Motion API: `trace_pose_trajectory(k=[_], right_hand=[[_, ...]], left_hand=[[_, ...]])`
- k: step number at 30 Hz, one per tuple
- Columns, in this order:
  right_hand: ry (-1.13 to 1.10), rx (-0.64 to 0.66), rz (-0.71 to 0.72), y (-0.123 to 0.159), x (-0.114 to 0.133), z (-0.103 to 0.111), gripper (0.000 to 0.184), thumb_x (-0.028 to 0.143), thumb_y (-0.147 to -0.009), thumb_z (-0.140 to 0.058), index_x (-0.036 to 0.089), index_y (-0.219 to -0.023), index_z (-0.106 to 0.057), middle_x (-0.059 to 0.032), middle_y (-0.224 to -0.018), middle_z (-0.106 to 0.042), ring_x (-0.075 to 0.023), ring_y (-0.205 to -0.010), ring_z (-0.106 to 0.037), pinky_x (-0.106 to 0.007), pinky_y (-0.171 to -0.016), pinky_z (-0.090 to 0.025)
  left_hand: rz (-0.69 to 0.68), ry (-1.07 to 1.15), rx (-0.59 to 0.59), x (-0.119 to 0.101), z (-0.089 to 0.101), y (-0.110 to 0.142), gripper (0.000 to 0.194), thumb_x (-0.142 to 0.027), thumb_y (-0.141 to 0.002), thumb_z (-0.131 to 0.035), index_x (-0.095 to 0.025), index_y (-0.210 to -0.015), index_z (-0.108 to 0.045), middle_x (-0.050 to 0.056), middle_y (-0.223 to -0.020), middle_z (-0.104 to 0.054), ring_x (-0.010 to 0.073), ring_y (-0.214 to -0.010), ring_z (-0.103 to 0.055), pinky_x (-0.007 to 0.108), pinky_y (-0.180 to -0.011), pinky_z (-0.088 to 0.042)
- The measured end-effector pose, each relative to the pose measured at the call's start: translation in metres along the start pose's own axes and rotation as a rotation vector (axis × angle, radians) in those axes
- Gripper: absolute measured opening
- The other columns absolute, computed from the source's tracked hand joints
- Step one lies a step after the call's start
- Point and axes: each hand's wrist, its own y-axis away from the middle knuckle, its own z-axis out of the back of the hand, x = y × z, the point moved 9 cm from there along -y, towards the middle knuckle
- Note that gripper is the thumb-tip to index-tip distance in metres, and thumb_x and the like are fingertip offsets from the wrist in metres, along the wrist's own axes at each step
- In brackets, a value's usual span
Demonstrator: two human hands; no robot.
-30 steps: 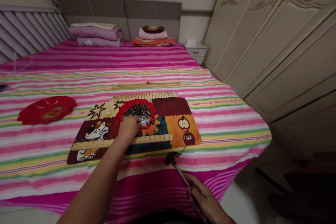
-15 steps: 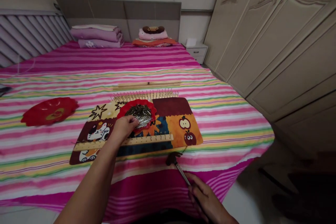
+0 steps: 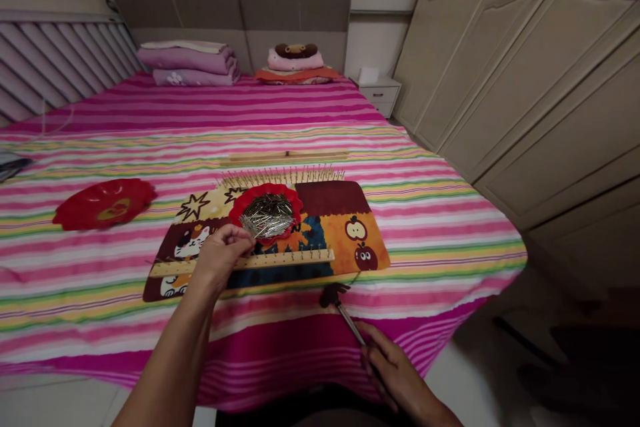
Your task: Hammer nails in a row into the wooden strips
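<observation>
My left hand (image 3: 220, 255) hovers over the cartoon-printed mat (image 3: 350, 213), fingers pinched at the near rim of a red plate (image 3: 267, 215) heaped with shiny metal nails; what they pinch is too small to name. Just under this hand lies a wooden strip (image 3: 280, 259) with a row of nails standing in it. A second nailed strip (image 3: 283, 177) lies behind the plate. My right hand (image 3: 393, 370) grips the handle of a small hammer (image 3: 336, 299) whose dark head rests on the striped bedsheet near the front edge.
An empty red plate (image 3: 103, 202) lies at the left on the striped bed (image 3: 430, 213). A bare wooden strip (image 3: 285, 157) lies farther back. Folded bedding (image 3: 189, 61) sits at the headboard. A wardrobe (image 3: 525, 60) stands at the right, a nightstand (image 3: 379, 93) beside it.
My left hand has drawn back from the pile of nails toward the near wooden strip. The right hand still holds the hammer in about the same place.
</observation>
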Motion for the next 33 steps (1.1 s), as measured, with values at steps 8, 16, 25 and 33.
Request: trace_pose_trajectory(k=[8, 16, 25, 33], right_hand=[[0.026, 0.032, -0.015, 0.000, 0.000, -0.002, 0.057, 0.046, -0.080, -0.044, 0.018, -0.129, -0.042, 0.0127, -0.044, -0.037, -0.0050, -0.028, -0.022, -0.015, -0.028, -0.015], [0.036, -0.001, -0.025, 0.003, 0.008, -0.003, 0.055, 0.044, -0.079, -0.045, 0.015, -0.127, -0.042, 0.0106, -0.050, -0.040, -0.0045, -0.030, -0.025, -0.016, -0.028, -0.014], [0.028, 0.004, 0.005, 0.003, 0.007, -0.001, 0.050, 0.044, -0.080, -0.048, 0.018, -0.123, -0.047, 0.0107, -0.048, -0.039, -0.0049, -0.032, -0.025, -0.016, -0.030, -0.015], [0.038, 0.008, 0.005, 0.002, 0.002, 0.000, 0.050, 0.044, -0.081, -0.046, 0.019, -0.125, -0.046, 0.0101, -0.050, -0.041, -0.0054, -0.033, -0.027, -0.016, -0.031, -0.017]], left_hand=[[0.026, -0.623, -0.002, 0.050, 0.017, 0.038, 0.016, -0.032, -0.062, -0.055, -0.023, -0.070, -0.065, 0.002, -0.070, -0.066, 0.0179, -0.064, -0.058, 0.027, -0.061, -0.041], [0.011, -0.938, 0.097, 0.050, 0.000, 0.041, 0.007, -0.025, -0.066, -0.053, -0.022, -0.063, -0.058, 0.001, -0.058, -0.061, 0.0172, -0.055, -0.054, 0.026, -0.053, -0.032], [0.190, 0.041, 0.158, 0.060, -0.016, 0.051, 0.032, -0.042, -0.052, -0.071, -0.016, -0.070, -0.062, -0.001, -0.062, -0.060, 0.0109, -0.056, -0.052, 0.023, -0.054, -0.042], [0.281, 0.266, 0.099, 0.061, -0.031, 0.047, 0.045, -0.035, -0.041, -0.079, -0.015, -0.078, -0.062, -0.004, -0.059, -0.059, 0.0079, -0.050, -0.051, 0.022, -0.052, -0.043]])
